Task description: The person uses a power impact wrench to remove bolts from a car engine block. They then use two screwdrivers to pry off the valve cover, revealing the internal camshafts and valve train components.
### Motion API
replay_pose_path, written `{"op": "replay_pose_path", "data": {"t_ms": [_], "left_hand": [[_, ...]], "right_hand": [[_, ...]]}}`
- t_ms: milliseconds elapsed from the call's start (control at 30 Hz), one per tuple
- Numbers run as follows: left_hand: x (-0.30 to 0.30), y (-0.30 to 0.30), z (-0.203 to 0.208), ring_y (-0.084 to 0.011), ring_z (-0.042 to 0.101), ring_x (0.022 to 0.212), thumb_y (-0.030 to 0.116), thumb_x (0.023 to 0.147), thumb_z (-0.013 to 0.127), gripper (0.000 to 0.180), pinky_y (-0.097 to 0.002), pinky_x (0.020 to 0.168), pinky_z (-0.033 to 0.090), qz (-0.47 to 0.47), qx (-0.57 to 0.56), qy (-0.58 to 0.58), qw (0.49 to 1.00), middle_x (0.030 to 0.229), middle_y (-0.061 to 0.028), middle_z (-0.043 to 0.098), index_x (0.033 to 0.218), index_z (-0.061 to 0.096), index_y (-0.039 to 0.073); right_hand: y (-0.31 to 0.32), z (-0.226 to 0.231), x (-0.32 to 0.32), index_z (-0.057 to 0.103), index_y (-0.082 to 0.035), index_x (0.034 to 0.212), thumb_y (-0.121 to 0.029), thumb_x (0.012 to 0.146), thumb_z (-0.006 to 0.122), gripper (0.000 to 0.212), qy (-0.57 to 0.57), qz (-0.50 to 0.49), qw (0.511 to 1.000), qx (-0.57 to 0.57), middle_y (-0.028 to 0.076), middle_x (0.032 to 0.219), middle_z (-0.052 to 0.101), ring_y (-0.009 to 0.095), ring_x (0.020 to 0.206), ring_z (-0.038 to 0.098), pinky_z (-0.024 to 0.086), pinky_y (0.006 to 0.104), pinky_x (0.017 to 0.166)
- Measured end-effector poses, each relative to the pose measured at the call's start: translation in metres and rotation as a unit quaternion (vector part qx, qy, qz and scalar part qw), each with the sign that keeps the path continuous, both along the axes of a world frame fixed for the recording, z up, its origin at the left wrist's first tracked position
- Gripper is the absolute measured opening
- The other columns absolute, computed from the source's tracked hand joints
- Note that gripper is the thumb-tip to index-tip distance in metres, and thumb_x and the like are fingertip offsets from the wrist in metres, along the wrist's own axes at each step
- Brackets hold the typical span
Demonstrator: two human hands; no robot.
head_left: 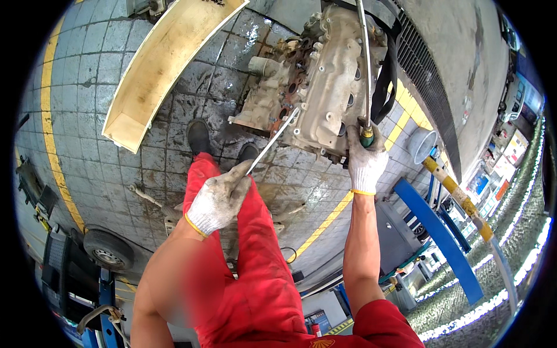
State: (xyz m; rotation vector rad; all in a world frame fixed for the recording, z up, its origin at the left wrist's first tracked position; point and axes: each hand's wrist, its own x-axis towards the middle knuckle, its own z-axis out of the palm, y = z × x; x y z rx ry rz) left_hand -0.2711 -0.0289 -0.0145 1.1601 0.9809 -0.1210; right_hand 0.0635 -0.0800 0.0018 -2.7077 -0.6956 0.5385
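My left hand (217, 197), in a soiled white work glove, is closed round the near end of a slim silver bar (272, 141). The bar's far tip reaches the near-left side of a dirty metal engine (331, 75). My right hand (367, 156), gloved too, grips the green and yellow handle (366, 137) of a tool with a long thin metal shaft (367, 58). That shaft runs away over the right part of the engine and out at the top edge. A black strap (383, 87) hangs beside the engine's right side. What kind of tool the silver bar is, I cannot tell.
A long cream trough-like panel (154, 72) lies on the wet tiled floor at left. A floor grate (426, 75) runs along the right, near a grey round pan (422, 145) and a yellow-white post (458, 191). A wheel (108, 249) stands lower left; a blue beam (438, 240) lower right.
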Motion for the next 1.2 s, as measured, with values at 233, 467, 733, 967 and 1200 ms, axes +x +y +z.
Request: {"op": "replay_pose_path", "data": {"t_ms": [233, 467, 733, 967, 1200], "left_hand": [[0.019, 0.010, 0.041, -0.0166, 0.059, 0.091, 0.016, 0.112, 0.056, 0.047, -0.0324, 0.083, 0.055, 0.004, -0.040, 0.016, 0.999, 0.102, -0.0124, 0.067, 0.154, 0.052, -0.005], [0.032, 0.007, 0.051, -0.0097, 0.057, 0.076, 0.015, 0.112, 0.057, 0.043, -0.0298, 0.073, 0.055, 0.041, -0.033, 0.037, 0.998, 0.088, -0.0035, 0.064, 0.150, 0.056, -0.003], [0.021, 0.015, 0.023, -0.0242, 0.077, 0.092, 0.014, 0.109, 0.062, 0.035, -0.0369, 0.083, 0.060, -0.016, 0.053, 0.066, 0.996, 0.105, -0.0241, 0.076, 0.140, 0.064, -0.002], [0.009, -0.008, -0.007, -0.0418, 0.076, 0.100, 0.012, 0.105, 0.065, 0.035, -0.0432, 0.083, 0.061, -0.013, 0.162, 0.030, 0.986, 0.109, -0.0275, 0.074, 0.138, 0.065, 0.000], [0.009, -0.005, 0.000, -0.0403, 0.076, 0.099, 0.017, 0.107, 0.064, 0.035, -0.0423, 0.085, 0.060, -0.023, 0.148, 0.051, 0.987, 0.109, -0.0254, 0.075, 0.138, 0.065, 0.001]], "right_hand": [[-0.006, -0.009, 0.005, 0.079, -0.004, 0.120, -0.025, 0.089, 0.088, 0.039, -0.078, 0.064, 0.995, 0.021, 0.016, 0.097, 0.081, 0.022, 0.086, 0.080, 0.061, 0.0344, 0.079], [-0.005, -0.010, 0.003, 0.079, -0.005, 0.117, -0.023, 0.088, 0.087, 0.035, -0.072, 0.049, 0.996, 0.026, 0.017, 0.104, 0.082, 0.029, 0.093, 0.081, 0.062, 0.0363, 0.083], [-0.007, -0.011, 0.006, 0.079, -0.005, 0.116, -0.023, 0.088, 0.087, 0.034, -0.095, 0.071, 0.992, 0.036, 0.017, 0.112, 0.080, 0.032, 0.100, 0.080, 0.061, 0.0379, 0.089], [-0.007, -0.009, 0.003, 0.079, -0.006, 0.116, -0.022, 0.089, 0.086, 0.033, -0.075, 0.063, 0.994, 0.047, 0.017, 0.114, 0.080, 0.033, 0.102, 0.079, 0.061, 0.0386, 0.090], [-0.011, -0.014, 0.007, 0.079, -0.008, 0.115, -0.023, 0.089, 0.084, 0.030, -0.085, 0.077, 0.992, 0.058, 0.018, 0.115, 0.080, 0.036, 0.102, 0.078, 0.061, 0.0401, 0.089]]}}
